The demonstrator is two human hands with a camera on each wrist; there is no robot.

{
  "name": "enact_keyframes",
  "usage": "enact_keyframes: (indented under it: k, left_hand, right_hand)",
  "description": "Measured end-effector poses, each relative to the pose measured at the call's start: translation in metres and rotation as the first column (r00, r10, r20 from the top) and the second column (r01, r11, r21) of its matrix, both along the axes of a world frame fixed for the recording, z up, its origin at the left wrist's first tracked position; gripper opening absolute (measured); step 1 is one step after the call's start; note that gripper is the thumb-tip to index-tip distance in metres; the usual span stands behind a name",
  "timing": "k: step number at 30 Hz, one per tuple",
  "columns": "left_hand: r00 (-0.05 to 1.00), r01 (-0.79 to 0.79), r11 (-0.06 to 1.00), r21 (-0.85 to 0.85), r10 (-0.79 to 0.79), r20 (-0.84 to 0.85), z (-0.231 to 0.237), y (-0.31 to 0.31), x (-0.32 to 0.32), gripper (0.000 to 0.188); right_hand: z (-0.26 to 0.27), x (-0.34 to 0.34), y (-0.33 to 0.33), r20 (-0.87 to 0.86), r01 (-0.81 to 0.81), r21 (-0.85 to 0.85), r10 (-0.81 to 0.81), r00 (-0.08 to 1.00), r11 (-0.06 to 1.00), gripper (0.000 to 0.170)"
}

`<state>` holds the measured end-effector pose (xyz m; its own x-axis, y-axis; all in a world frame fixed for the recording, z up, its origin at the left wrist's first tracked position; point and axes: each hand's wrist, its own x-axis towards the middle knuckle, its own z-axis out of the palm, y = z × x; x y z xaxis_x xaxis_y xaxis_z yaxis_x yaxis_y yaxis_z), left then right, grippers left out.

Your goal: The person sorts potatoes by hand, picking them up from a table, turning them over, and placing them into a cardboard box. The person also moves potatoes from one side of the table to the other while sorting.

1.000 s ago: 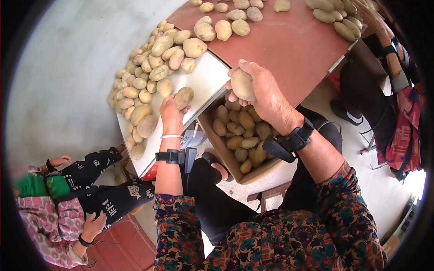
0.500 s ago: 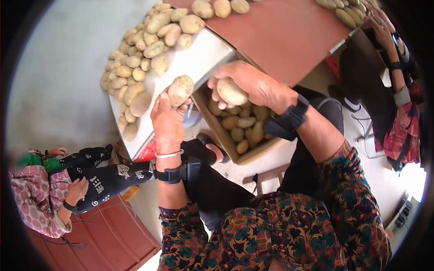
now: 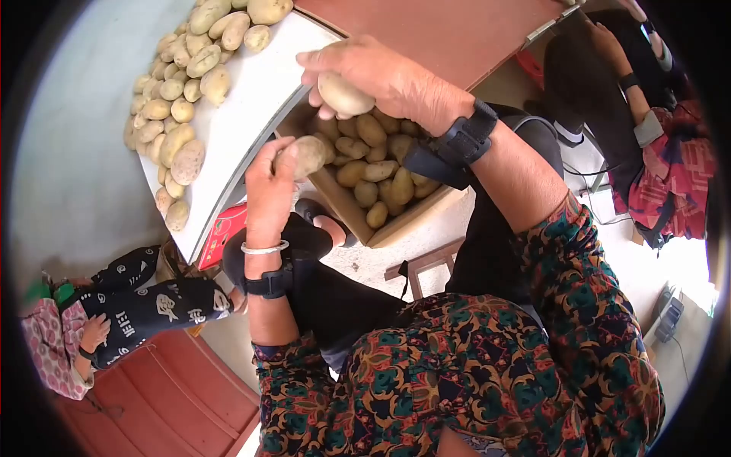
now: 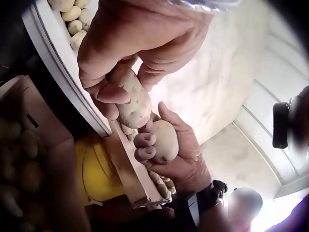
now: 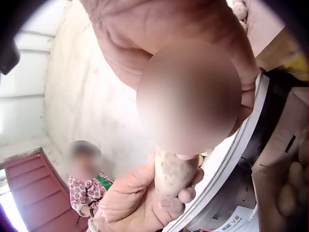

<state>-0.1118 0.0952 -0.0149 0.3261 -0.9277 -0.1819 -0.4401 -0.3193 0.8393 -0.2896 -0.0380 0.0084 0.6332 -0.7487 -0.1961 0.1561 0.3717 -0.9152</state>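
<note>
My left hand (image 3: pixel 269 186) grips a pale, spotted potato (image 3: pixel 306 157) between thumb and fingers, by the near left corner of the cardboard box (image 3: pixel 358 227). Above the box's far left part, my right hand (image 3: pixel 373 72) holds a smoother potato (image 3: pixel 344 94) with its fingers curled under it. In the left wrist view the two potatoes (image 4: pixel 135 102) (image 4: pixel 165 140) are close together, each in its own hand. A blurred patch covers much of the right hand's hold in the right wrist view. Several potatoes (image 3: pixel 371 131) lie inside the box.
A potato pile (image 3: pixel 177 87) lies on the white tabletop (image 3: pixel 263 76), left of the box. The reddish-brown tabletop (image 3: pixel 449 34) adjoins it. Below the white table's edge is a red box (image 3: pixel 225 231). Other people sit at left (image 3: pixel 57 343) and right (image 3: pixel 670 167). A yellow bucket (image 4: pixel 99 169) stands low beside the table.
Both hands, each still gripping a potato, have moved from above the table edge toward the box's left side. In the head view the tables and box have shifted left and up.
</note>
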Motion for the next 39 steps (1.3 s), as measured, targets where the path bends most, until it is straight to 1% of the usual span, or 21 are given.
enact_keyframes:
  k: [1,3,4,5,7,9,11,12,14,15,17,18,20,21,23,24,30,33,35,38,39]
  left_hand:
    - [1.000,0.004,1.000,0.000,-0.004,-0.003,-0.010,0.001,0.007,0.027]
    - [0.959,0.114,0.993,0.012,-0.113,0.258,-0.043,0.000,0.027,0.032]
    - [0.946,0.137,0.990,0.040,-0.142,0.292,-0.049,0.000,0.032,0.034]
    - [0.947,0.135,0.990,0.044,-0.142,0.288,-0.056,-0.002,0.037,0.034]
    - [0.945,0.076,0.982,0.173,-0.126,0.301,-0.068,-0.008,0.049,0.034]
    - [0.947,0.086,0.982,0.169,-0.134,0.293,-0.071,-0.013,0.053,0.034]
    - [0.995,-0.054,0.961,0.271,0.075,-0.071,-0.065,-0.018,0.045,0.037]
    - [0.995,-0.056,0.962,0.267,0.077,-0.068,-0.066,-0.020,0.042,0.037]
    - [0.926,-0.226,0.950,0.215,0.278,-0.254,-0.068,-0.025,0.037,0.039]
    - [0.927,-0.226,0.950,0.216,0.278,-0.252,-0.073,-0.027,0.037,0.039]
    - [0.786,-0.373,0.923,0.099,0.371,-0.495,-0.088,-0.032,0.043,0.039]
    - [0.784,-0.373,0.922,0.101,0.372,-0.497,-0.100,-0.036,0.052,0.039]
    - [0.703,-0.439,0.898,-0.020,0.329,-0.630,-0.118,-0.040,0.066,0.037]
    - [0.704,-0.441,0.897,-0.025,0.328,-0.629,-0.113,-0.041,0.062,0.037]
    - [0.629,-0.546,0.837,0.039,0.441,-0.640,-0.100,-0.044,0.048,0.037]
    - [0.700,-0.503,0.863,0.048,0.440,-0.562,-0.098,-0.043,0.044,0.040]
    - [0.841,-0.379,0.924,0.049,0.366,-0.399,-0.061,-0.044,0.024,0.043]
    - [0.888,-0.316,0.947,-0.052,0.276,-0.367,-0.041,-0.046,0.023,0.044]
    - [0.882,-0.342,0.935,-0.094,0.285,-0.376,-0.023,-0.054,0.025,0.042]
    - [0.947,-0.280,0.937,-0.210,0.233,-0.223,-0.001,-0.077,0.051,0.037]
    - [0.967,-0.253,0.926,-0.280,0.234,-0.099,-0.007,-0.088,0.070,0.037]
  right_hand:
    - [0.000,0.000,-0.004,-0.003,0.004,0.000,-0.004,1.000,1.000,0.038]
    - [0.004,-0.001,-0.015,0.080,0.093,0.107,-0.102,0.992,0.990,0.035]
    - [0.008,0.000,-0.017,0.127,0.130,0.198,-0.157,0.979,0.972,0.032]
    - [0.006,0.001,-0.023,0.123,0.129,0.202,-0.156,0.980,0.971,0.032]
    - [0.004,0.002,-0.037,0.228,0.145,0.264,-0.208,0.951,0.953,0.030]
    - [0.002,0.003,-0.045,0.244,0.184,0.272,-0.253,0.936,0.945,0.029]
    - [0.000,0.003,-0.051,0.428,0.019,0.432,-0.224,0.876,0.901,0.028]
    - [0.005,0.000,-0.050,0.432,0.017,0.429,-0.221,0.874,0.903,0.028]
    - [0.014,-0.006,-0.044,0.420,0.008,0.470,-0.232,0.877,0.882,0.027]
    - [0.013,-0.005,-0.043,0.421,0.007,0.471,-0.233,0.877,0.882,0.027]
    - [0.013,-0.002,-0.041,0.419,0.064,0.514,-0.316,0.851,0.855,0.026]
    - [0.017,0.001,-0.040,0.416,0.065,0.515,-0.316,0.853,0.854,0.026]
    - [0.026,-0.003,-0.034,0.370,0.128,0.515,-0.354,0.859,0.848,0.024]
    - [0.024,-0.003,-0.034,0.373,0.125,0.512,-0.351,0.859,0.850,0.024]
    - [0.015,0.001,-0.037,0.265,0.279,0.385,-0.395,0.880,0.880,0.029]
    - [0.012,0.001,-0.037,0.273,0.275,0.374,-0.389,0.880,0.886,0.029]
    - [0.014,0.003,-0.040,0.273,0.227,0.371,-0.340,0.900,0.900,0.028]
    - [0.012,0.001,-0.038,0.340,0.187,0.388,-0.329,0.881,0.902,0.028]
    - [0.015,0.001,-0.033,0.322,0.172,0.391,-0.310,0.895,0.904,0.028]
    - [0.021,0.004,-0.028,0.297,0.168,0.390,-0.296,0.908,0.905,0.028]
    - [0.022,0.003,-0.026,0.279,0.176,0.392,-0.298,0.913,0.903,0.028]
